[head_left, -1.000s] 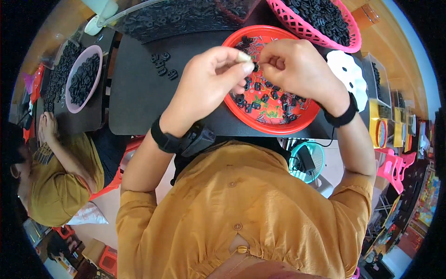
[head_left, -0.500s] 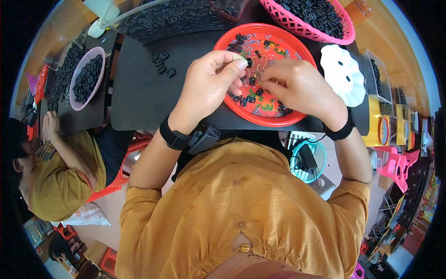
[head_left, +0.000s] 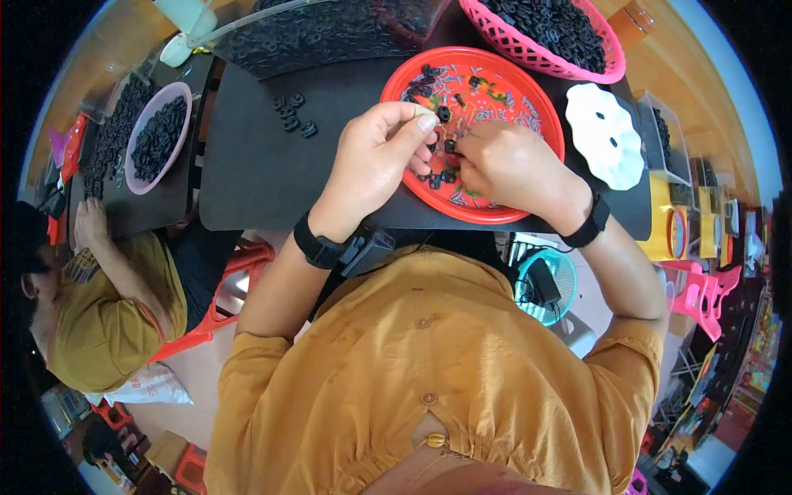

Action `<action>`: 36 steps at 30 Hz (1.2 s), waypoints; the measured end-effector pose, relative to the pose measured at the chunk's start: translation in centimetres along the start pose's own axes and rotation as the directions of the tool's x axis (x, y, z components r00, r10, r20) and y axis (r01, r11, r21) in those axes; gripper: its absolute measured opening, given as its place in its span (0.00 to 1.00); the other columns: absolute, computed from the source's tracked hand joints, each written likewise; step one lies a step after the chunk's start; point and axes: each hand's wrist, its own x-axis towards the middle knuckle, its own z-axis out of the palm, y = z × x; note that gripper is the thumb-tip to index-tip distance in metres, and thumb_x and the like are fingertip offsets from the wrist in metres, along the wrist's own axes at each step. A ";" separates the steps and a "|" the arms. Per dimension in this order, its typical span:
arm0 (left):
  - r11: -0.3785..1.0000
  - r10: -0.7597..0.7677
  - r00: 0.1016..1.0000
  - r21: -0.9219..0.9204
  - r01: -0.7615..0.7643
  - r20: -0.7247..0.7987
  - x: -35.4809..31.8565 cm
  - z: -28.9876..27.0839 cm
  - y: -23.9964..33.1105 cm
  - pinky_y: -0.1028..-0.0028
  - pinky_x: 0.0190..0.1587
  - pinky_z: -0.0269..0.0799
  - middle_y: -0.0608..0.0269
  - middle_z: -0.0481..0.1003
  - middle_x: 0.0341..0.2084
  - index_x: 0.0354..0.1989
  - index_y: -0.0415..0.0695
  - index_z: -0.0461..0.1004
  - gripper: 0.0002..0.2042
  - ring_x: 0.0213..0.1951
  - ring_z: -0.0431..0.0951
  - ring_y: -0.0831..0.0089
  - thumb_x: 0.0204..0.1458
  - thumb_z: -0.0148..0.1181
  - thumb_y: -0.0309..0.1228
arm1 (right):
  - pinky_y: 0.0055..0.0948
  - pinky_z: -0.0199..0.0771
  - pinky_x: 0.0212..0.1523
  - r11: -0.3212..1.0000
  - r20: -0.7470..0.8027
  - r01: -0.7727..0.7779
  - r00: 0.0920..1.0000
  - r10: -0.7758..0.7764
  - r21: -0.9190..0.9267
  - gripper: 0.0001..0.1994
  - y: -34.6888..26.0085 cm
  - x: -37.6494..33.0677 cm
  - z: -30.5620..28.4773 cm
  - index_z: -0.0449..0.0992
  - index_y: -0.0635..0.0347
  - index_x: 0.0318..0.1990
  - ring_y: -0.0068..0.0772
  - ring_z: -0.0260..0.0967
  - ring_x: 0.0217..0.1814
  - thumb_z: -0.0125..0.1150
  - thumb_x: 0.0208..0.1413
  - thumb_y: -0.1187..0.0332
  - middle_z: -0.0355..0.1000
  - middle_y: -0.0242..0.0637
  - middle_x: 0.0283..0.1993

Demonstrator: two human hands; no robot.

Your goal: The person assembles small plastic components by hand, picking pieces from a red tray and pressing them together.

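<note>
Over the red round tray (head_left: 540,99), my left hand (head_left: 375,157) is closed, thumb and forefinger pinched together. A small black plastic part (head_left: 444,114) shows right by that thumb tip; whether it is gripped or lies behind is unclear. My right hand (head_left: 516,169) reaches down into the tray, fingers curled and closed, their tips beside another black part (head_left: 450,146). What those fingers hold, if anything, is hidden. Around both hands the tray carries several black parts and scattered small grey, screw-like pieces (head_left: 450,78).
Several black parts (head_left: 293,114) lie on the dark table (head_left: 247,173). A pink basket (head_left: 615,62) of black parts, a clear bin (head_left: 313,41) and a white scalloped plate (head_left: 606,136) surround the tray. At left, a co-worker's hand (head_left: 91,223) rests near a pale pink bowl (head_left: 130,161).
My right hand has lowered toward the tray's near middle, its fingers more curled. My left hand keeps its pinch and has barely moved. The whole view has shifted slightly.
</note>
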 end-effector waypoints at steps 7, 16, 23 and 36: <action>0.994 0.038 0.999 -0.100 -0.037 0.009 -1.0 1.1 1.1 0.80 0.27 0.74 0.64 0.75 0.29 0.40 0.36 0.73 0.08 0.27 0.74 0.81 0.60 0.54 0.29 | 0.19 0.71 0.28 0.343 0.094 -0.360 0.796 0.598 0.867 0.08 -2.1 -1.9 -1.7 0.78 0.66 0.39 0.16 0.69 0.26 0.65 0.53 0.72 0.76 0.32 0.30; 0.988 0.139 0.982 -0.079 -0.130 0.126 -2.4 2.8 2.0 0.79 0.28 0.75 0.62 0.74 0.29 0.39 0.36 0.70 0.06 0.27 0.76 0.80 0.61 0.51 0.26 | 0.21 0.78 0.36 0.116 -0.037 -0.061 0.717 0.696 0.991 0.08 -4.9 -2.9 0.3 0.74 0.67 0.45 0.21 0.74 0.33 0.57 0.60 0.73 0.76 0.34 0.36; 0.984 0.179 0.978 -0.023 -0.178 0.103 -2.7 3.3 2.0 0.78 0.29 0.77 0.62 0.74 0.28 0.38 0.35 0.68 0.04 0.29 0.77 0.78 0.61 0.49 0.24 | 0.23 0.78 0.39 0.200 -0.148 0.018 0.738 0.659 0.980 0.06 -5.3 -3.0 0.2 0.71 0.68 0.43 0.24 0.75 0.36 0.53 0.62 0.75 0.75 0.35 0.37; 0.947 0.254 0.963 0.178 -0.266 0.089 -2.7 3.6 1.7 0.77 0.28 0.78 0.58 0.72 0.31 0.37 0.35 0.68 0.03 0.26 0.79 0.74 0.59 0.51 0.23 | 0.22 0.74 0.35 0.377 -0.211 -0.094 0.692 0.690 0.922 0.03 -5.2 -3.2 0.8 0.74 0.65 0.37 0.23 0.75 0.34 0.57 0.58 0.75 0.75 0.36 0.32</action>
